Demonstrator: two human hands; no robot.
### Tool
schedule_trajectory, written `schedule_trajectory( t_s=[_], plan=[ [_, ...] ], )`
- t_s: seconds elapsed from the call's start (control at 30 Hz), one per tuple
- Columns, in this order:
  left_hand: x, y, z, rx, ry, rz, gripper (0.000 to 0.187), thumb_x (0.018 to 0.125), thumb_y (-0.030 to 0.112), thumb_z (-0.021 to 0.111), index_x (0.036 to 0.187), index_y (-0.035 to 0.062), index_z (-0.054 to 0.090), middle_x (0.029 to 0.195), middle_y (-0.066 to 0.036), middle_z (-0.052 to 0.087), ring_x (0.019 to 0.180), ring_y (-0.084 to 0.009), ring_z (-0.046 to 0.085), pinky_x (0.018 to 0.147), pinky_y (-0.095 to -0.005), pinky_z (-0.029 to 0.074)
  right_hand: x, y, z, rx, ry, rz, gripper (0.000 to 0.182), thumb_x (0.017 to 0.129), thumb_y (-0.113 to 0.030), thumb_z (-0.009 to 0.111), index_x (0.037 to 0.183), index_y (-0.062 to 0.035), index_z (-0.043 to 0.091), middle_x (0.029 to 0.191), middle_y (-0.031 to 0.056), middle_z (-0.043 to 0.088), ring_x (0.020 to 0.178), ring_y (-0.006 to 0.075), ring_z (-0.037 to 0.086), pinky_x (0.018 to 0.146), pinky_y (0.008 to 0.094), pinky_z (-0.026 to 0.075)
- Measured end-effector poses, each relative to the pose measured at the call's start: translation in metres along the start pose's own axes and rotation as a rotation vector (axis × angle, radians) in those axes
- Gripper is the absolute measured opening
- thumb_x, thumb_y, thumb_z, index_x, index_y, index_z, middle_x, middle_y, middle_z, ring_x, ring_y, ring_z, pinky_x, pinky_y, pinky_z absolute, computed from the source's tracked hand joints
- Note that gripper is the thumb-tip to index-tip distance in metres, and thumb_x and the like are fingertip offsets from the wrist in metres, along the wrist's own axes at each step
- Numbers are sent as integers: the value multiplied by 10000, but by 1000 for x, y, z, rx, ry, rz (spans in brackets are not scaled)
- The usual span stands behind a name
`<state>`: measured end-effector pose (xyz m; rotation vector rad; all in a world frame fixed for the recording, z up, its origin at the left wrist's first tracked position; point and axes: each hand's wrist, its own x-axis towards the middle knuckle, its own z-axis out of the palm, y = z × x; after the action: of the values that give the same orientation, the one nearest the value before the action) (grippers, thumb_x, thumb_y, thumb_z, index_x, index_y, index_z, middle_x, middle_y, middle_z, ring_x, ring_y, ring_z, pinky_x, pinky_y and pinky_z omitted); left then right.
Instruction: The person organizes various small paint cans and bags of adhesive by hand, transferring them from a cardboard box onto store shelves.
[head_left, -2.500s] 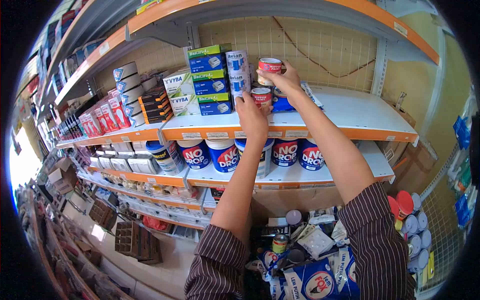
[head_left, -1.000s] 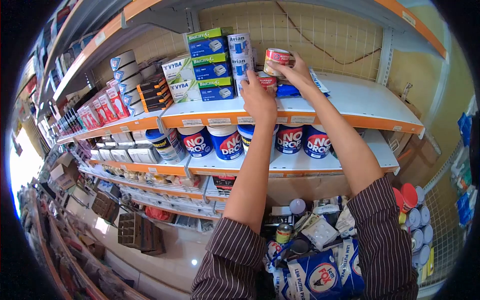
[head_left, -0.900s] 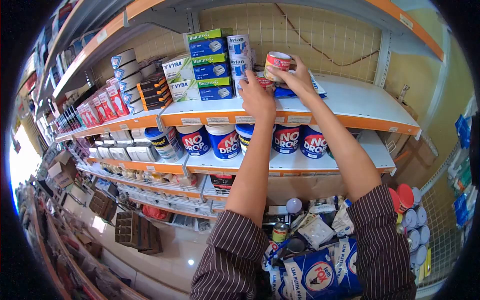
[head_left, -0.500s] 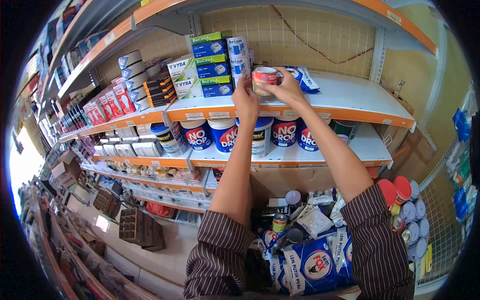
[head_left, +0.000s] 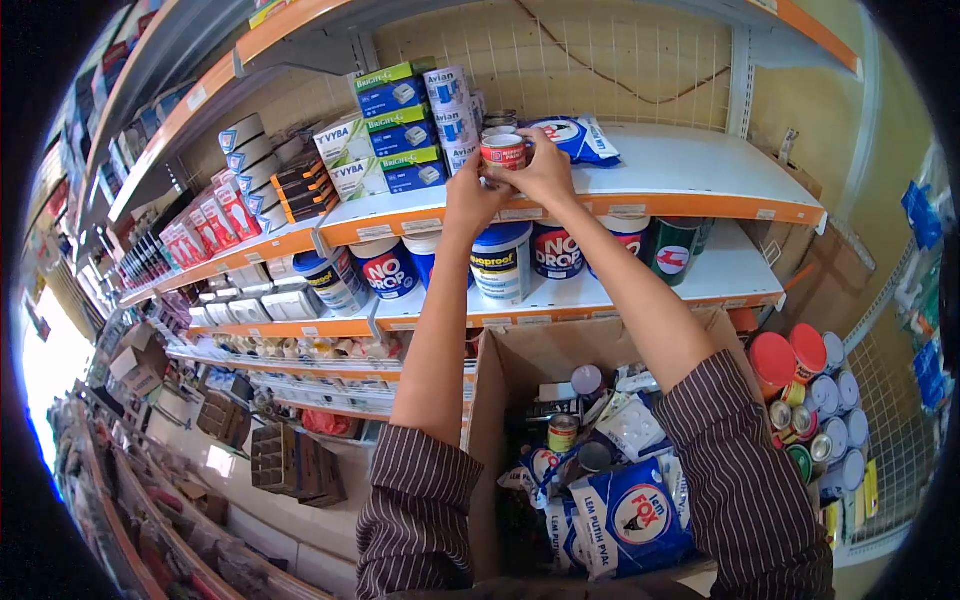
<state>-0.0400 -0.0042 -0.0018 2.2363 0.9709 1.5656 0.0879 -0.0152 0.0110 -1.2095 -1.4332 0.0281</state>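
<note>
A small red can [head_left: 503, 152] is held between both hands at the upper shelf [head_left: 690, 168]. My left hand [head_left: 474, 200] has its fingers against the can's left side. My right hand [head_left: 546, 172] grips it from the right, thumb across the lower front. Just left of the can rise stacked white and blue Avian cans [head_left: 452, 122], beside green and blue Bright-G boxes [head_left: 402, 130]. A blue and white packet [head_left: 575, 140] lies right behind my right hand. What the red can rests on is hidden by my fingers.
On the shelf below stand NO DROP tubs [head_left: 388, 270] and a Noproof tub [head_left: 500, 262]. A cardboard box [head_left: 482, 400] beneath my arms holds blue Lem Fox packets [head_left: 636, 515]. Lidded cans [head_left: 772, 358] are stacked at the right.
The view has shifted, and the shelves appear slightly tilted. The red can is now upright beside the Avian stack, with both hands around it lower and closer together.
</note>
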Motion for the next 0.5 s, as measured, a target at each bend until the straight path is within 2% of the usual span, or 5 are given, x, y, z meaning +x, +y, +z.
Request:
schedule_trajectory(
  t_s=[0.07, 0.2, 0.3, 0.43, 0.5],
  plan=[
    [5, -10, 5, 29, 32, -43, 580, 629, 123, 700, 1143, -39, 487, 980, -189, 610, 851, -227, 613, 708, -320, 486, 2, 2, 4, -6, 3, -40, 755, 486, -405, 811, 1040, -21, 472, 932, 181, 611, 872, 304, 603, 758, 365, 475],
    [9, -18, 9, 332, 142, 106, 461, 642, 54, 669, 1064, -53, 518, 907, -203, 613, 855, -294, 612, 703, -332, 498, 3, 1, 13, -27, 44, -54, 735, 525, -424, 792, 1047, -35, 450, 889, 185, 615, 832, 298, 616, 710, 364, 489],
    [16, -27, 16, 125, 232, 62, 385, 630, 49, 670, 979, -53, 542, 875, -208, 612, 828, -310, 610, 683, -336, 494, 3, -1, 16, -83, 61, -26, 722, 541, -431, 785, 1043, -33, 453, 887, 189, 614, 835, 322, 609, 714, 374, 486],
    [16, -27, 21, 108, 291, 14, 320, 614, 31, 679, 892, -55, 546, 843, -218, 606, 783, -332, 604, 672, -357, 481, 5, 5, 17, -92, 63, -80, 722, 551, -419, 784, 1067, -24, 469, 903, 189, 617, 839, 304, 615, 725, 365, 486],
    [14, -24, 20, 184, 317, 78, 265, 617, -4, 661, 839, -70, 532, 783, -236, 591, 758, -384, 582, 673, -400, 462, 7, 11, 14, -24, 15, -97, 671, 558, -317, 789, 1076, -34, 469, 904, 179, 619, 858, 317, 605, 744, 373, 481]
  ],
)
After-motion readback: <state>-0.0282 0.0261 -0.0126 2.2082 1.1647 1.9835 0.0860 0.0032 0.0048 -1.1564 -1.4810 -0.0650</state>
